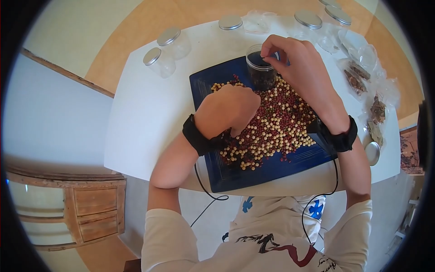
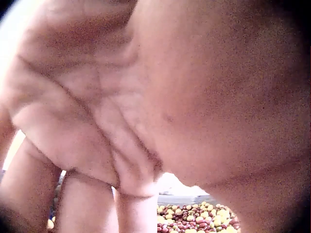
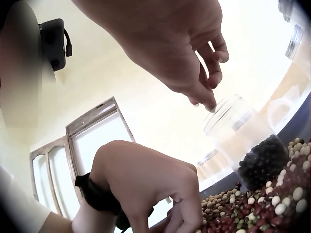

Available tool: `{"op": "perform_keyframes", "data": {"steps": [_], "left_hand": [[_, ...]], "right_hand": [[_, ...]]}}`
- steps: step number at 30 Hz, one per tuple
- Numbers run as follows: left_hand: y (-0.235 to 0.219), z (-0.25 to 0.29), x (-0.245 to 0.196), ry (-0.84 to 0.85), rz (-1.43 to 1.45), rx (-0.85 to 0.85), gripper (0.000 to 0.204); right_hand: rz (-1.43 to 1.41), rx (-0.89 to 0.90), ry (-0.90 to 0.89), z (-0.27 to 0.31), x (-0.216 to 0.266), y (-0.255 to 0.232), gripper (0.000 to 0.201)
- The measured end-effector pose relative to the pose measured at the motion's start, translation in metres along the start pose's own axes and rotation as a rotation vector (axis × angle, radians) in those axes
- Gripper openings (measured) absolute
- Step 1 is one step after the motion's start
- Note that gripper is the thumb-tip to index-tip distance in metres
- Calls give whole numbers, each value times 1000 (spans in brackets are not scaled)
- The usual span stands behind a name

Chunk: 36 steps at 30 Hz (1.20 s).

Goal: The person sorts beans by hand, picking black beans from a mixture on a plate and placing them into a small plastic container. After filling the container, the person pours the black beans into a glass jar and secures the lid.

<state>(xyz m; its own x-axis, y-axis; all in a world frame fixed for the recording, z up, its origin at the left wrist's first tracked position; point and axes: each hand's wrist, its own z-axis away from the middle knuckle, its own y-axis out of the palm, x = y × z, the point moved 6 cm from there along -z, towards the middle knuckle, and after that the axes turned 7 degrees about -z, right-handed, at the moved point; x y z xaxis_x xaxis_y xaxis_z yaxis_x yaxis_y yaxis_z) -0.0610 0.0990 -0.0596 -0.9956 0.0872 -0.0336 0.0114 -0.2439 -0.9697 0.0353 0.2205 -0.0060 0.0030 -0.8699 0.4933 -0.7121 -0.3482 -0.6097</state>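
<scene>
On a dark blue tray (image 1: 226, 179) lies a spread of mixed beans (image 1: 276, 122): red, pale yellow and some small green ones. My left hand (image 1: 229, 109) reaches down to the beans at the left of the pile, fingers bent and pointing downward. Its fingertips are hidden in every view. A clear open jar (image 3: 231, 128) stands at the back of the tray, partly filled with black beans (image 3: 262, 162). Above its mouth is my right hand (image 1: 301, 59), thumb and index tips close together at the rim. I cannot tell whether a bean is between them.
Clear jars with silver lids, such as one jar (image 1: 174, 43) at the back left and another jar (image 1: 308, 25), line the white table's (image 1: 145, 113) far side. Plastic bags (image 1: 355, 77) of dried pieces and a loose lid (image 1: 373, 153) lie at the right. Cables hang from both wrists.
</scene>
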Motion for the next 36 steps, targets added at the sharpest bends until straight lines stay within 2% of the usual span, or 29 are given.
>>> {"op": "perform_keyframes", "data": {"steps": [3, 5, 9, 11, 12, 15, 19, 22, 24, 25, 27, 29, 31, 33, 34, 36], "left_hand": [[-3, 0, -1, 67, -10, -157, 24], [0, -3, 1, -6, 5, 3, 23], [-1, -3, 1, -2, 21, -39, 23], [2, -7, 3, -37, 13, 82, 22], [0, -7, 2, -38, 14, 81, 22], [1, -5, 2, -50, 14, 119, 22], [3, -5, 7, -30, 17, 77, 20], [-6, -3, 12, 29, 57, 40, 19], [-30, 2, 12, 71, 86, 9, 18], [-46, 6, 11, 39, 119, 79, 20], [-52, 10, 24, 6, 151, 154, 22], [-57, 11, 38, 61, 383, 77, 14], [-61, 11, 45, 48, 365, 53, 13], [-72, 11, 46, 79, 371, -66, 11], [-73, 10, 47, 78, 372, -67, 11], [-83, 9, 44, 125, 365, -205, 9]], "right_hand": [[-5, 42, 91, -1, 2, -2, 15], [-19, 40, 97, -2, 1, -3, 15], [-82, -2, 110, -3, -6, -6, 12], [-81, -23, 83, -5, -6, -10, 12], [-83, -44, 57, -6, -5, -12, 12], [-121, -40, 78, -8, 3, -21, 13], [-200, 16, 79, -9, 21, -29, 14], [-275, 110, 98, -5, 29, -27, 14], [-374, 407, 42, 2, 37, -12, 14], [-375, 406, 45, 5, 36, -11, 14], [-430, 825, 48, 28, 41, 17, 13], [-418, 857, 30, 38, 43, 33, 12], [-404, 892, 8, 48, 46, 50, 11], [-378, 792, -86, 51, 49, 57, 6], [-379, 794, -86, 55, 49, 61, 6], [-378, 756, -149, 61, 52, 64, 9]]}}
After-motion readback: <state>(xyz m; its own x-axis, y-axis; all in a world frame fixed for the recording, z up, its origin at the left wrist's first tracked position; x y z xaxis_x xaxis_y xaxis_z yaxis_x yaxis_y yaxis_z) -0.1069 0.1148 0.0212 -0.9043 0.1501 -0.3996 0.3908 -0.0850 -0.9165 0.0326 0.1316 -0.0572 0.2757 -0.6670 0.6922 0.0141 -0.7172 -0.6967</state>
